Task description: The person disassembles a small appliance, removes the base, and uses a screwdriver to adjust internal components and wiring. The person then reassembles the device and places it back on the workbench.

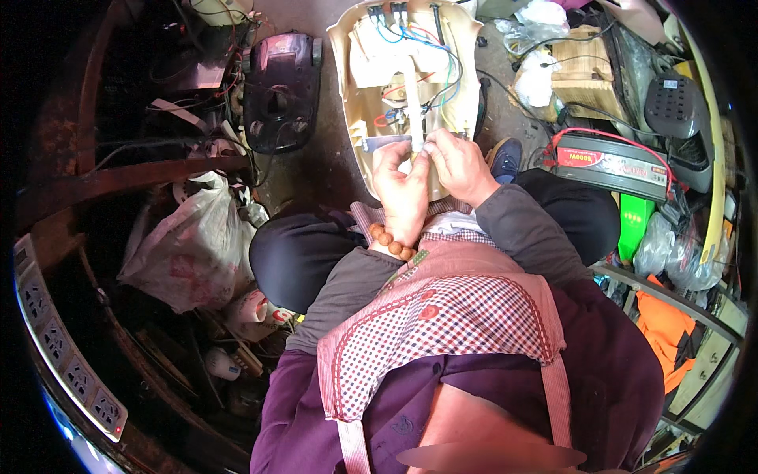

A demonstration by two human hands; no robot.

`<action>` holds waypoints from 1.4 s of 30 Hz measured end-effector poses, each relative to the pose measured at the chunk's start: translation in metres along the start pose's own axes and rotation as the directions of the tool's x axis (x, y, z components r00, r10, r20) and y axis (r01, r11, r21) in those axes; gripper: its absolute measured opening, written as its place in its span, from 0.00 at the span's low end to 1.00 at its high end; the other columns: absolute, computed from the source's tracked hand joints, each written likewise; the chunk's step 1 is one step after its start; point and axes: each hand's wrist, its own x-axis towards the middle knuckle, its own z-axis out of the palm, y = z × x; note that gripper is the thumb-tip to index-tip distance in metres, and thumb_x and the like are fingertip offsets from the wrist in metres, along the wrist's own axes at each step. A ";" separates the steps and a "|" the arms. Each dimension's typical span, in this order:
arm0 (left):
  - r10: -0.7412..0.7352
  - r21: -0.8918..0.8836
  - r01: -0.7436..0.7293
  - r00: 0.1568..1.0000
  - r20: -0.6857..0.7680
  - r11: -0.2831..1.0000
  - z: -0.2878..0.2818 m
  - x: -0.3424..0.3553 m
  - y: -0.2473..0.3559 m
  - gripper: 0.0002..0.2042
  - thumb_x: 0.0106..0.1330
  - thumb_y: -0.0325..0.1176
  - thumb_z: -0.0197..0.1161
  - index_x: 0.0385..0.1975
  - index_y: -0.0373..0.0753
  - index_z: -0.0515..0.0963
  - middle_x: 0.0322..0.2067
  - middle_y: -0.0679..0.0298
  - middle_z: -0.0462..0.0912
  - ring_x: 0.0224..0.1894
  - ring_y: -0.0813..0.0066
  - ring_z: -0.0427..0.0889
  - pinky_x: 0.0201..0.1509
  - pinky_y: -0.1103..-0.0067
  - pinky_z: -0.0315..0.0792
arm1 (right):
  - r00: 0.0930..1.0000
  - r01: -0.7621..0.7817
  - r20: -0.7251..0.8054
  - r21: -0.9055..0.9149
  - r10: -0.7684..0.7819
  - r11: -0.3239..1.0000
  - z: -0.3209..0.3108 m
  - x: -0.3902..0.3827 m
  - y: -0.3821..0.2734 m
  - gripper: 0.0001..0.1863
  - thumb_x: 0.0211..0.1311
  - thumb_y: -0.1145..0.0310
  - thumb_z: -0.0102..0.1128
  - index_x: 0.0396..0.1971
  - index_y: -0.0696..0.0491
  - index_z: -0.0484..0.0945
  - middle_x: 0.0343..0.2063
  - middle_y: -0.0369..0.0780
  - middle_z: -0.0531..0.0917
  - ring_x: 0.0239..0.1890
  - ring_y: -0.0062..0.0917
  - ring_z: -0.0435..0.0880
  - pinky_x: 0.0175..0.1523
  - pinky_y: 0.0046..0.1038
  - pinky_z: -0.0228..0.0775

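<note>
While your two bare hands meet over the hollow cream plastic shell [344, 71], your left hand [401, 188] has its thumb and forefinger drawn in around the near end of a narrow whitish strip [412, 99], pinching it. Your right hand [464, 172] comes in close on the right of that grip, thumb and forefinger bent toward the same end; your knuckles hide the contact, so you cannot tell whether these fingertips also pinch it. The strip runs from the grip straight away from you along the middle of the shell, whose open side faces up around your fingers.

Just left of the grip, a flat grey bar [379, 143] crosses the shell. Beyond the grip, thin blue wires [451, 57] loop to the right of the strip, reaching up to small black connectors [399, 11] at the shell's far end. Nearer to you than the grip, a bracelet of round brown beads [391, 242] circles your left wrist, above your red-and-white apron [442, 316].

Well left of the grip and farther off lies a glossy dark shell [278, 99]. Well to its right sits a grey box-shaped device [612, 167] with a red cable [624, 134] looping over it.
</note>
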 end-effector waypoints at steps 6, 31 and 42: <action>-0.070 -0.077 0.066 0.997 -0.045 0.995 0.006 -0.002 0.003 0.13 0.62 0.20 0.75 0.46 0.28 0.85 0.46 0.54 0.83 0.49 0.62 0.83 0.57 0.72 0.78 | 0.995 -0.063 -0.075 0.018 0.064 0.998 0.011 -0.005 -0.004 0.06 0.79 0.72 0.59 0.47 0.58 0.79 0.35 0.52 0.87 0.39 0.52 0.89 0.42 0.43 0.80; -0.005 0.017 0.004 0.999 0.046 1.000 -0.001 0.007 0.014 0.18 0.61 0.21 0.71 0.53 0.31 0.85 0.50 0.55 0.82 0.52 0.62 0.83 0.60 0.71 0.78 | 0.991 -0.069 -0.120 -0.024 0.065 0.997 -0.003 0.022 -0.013 0.07 0.78 0.68 0.62 0.43 0.57 0.81 0.32 0.51 0.88 0.36 0.50 0.90 0.38 0.45 0.80; -0.289 -0.264 0.309 0.951 0.111 0.914 -0.004 0.004 0.018 0.09 0.72 0.21 0.70 0.49 0.29 0.86 0.37 0.66 0.88 0.39 0.81 0.84 0.47 0.83 0.80 | 0.956 0.207 -0.168 -0.191 -0.240 0.960 -0.031 0.022 -0.014 0.09 0.62 0.72 0.75 0.40 0.55 0.86 0.40 0.44 0.88 0.42 0.40 0.90 0.49 0.38 0.81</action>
